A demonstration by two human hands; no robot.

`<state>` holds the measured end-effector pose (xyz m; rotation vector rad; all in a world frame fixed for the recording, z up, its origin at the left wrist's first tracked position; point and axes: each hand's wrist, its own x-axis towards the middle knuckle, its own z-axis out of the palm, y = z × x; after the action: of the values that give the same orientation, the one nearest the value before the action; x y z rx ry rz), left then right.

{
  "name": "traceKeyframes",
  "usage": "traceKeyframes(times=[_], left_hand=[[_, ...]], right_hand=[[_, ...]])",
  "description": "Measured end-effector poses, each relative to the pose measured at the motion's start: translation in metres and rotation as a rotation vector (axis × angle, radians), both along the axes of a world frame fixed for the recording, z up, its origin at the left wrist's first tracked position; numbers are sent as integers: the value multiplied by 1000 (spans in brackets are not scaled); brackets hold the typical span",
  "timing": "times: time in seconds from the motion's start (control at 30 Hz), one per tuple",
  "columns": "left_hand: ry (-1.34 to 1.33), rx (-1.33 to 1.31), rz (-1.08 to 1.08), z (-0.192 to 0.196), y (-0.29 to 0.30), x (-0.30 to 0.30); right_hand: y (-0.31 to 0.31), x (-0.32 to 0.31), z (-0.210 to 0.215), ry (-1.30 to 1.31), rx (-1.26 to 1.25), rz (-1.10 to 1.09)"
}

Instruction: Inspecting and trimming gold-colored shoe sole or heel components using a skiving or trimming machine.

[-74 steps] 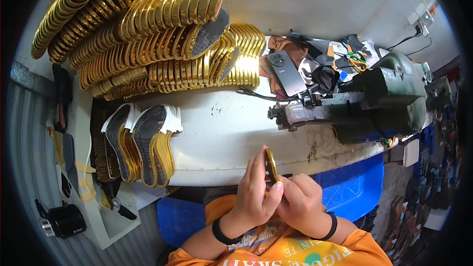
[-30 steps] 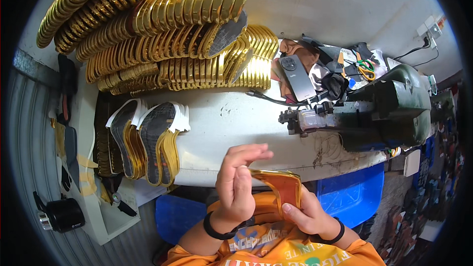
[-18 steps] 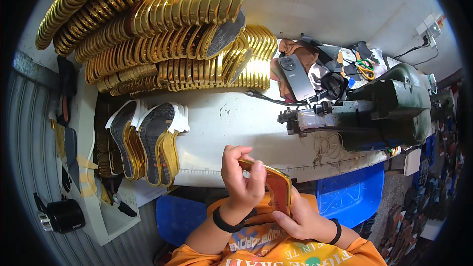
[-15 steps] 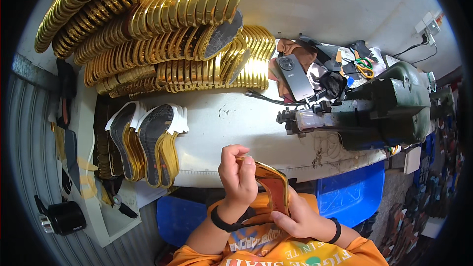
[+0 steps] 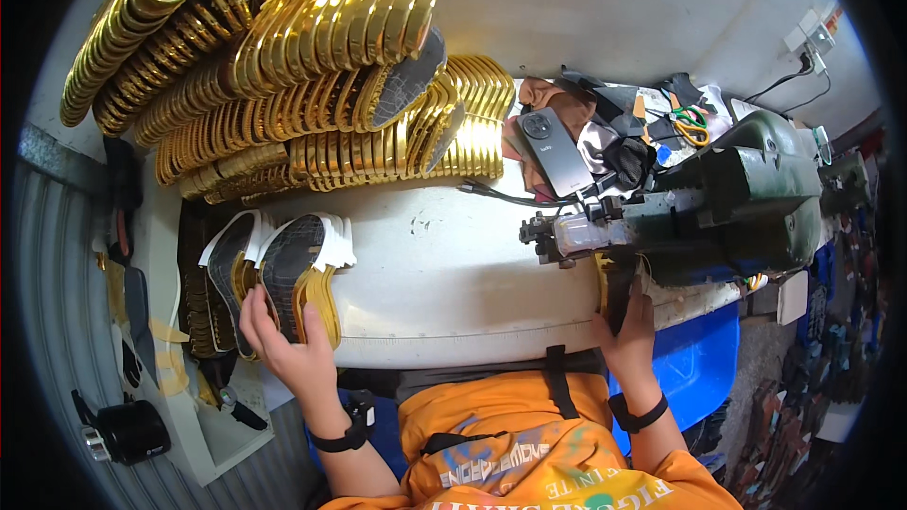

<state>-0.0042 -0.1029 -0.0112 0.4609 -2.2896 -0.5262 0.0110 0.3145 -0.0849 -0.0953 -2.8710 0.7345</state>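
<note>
My right hand [image 5: 627,338] grips a shoe insole [image 5: 619,288] by its near end, beneath the head of a dark green sewing-type machine [image 5: 727,212]. The insole's dark face and part of its golden edge show. On the left, my left hand [image 5: 291,345] has its fingers spread over the near end of two stacks of insoles. The right stack [image 5: 291,260] has a dark printed top, gold edges and white tabs at its far end. Beside it stands the left stack [image 5: 225,255]. My left fingertips reach between the two, with the thumb against the right one.
Long rows of gold-edged soles [image 5: 350,146] are piled along the back left. A phone [image 5: 553,151], dark cloth scraps and scissors [image 5: 693,127] lie behind the machine. Blue bins [image 5: 699,364] sit below the table's front edge. A black cup [image 5: 132,417] is at the lower left.
My hands have parted from in front of my chest. The right one has carried the insole right, under the machine head; the left one has let go and moved to the insole stacks.
</note>
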Motion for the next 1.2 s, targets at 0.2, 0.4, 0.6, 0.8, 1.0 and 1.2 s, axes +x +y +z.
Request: traceKeyframes(times=[0.2, 0.4, 0.6, 0.8, 1.0, 1.2], left_hand=[[-339, 217, 98, -22, -30, 14], [100, 181, 221, -24, 0, 19], [-165, 255, -711, 24, 87, 31], [-375, 1060, -1170, 34, 128, 45], [-497, 1580, -1002, 38, 145, 55], [-411, 1581, -959, 25, 142, 51]], right_hand=[[-10, -6, 14, -9, 158, -26], [-27, -9, 51, 21, -241, 288], [-77, -1, 118, -512, -1517, 350], [-89, 12, 131, -529, -1609, 198], [-74, 13, 138, -523, -1519, 203], [-68, 18, 128, -518, -1346, 229]])
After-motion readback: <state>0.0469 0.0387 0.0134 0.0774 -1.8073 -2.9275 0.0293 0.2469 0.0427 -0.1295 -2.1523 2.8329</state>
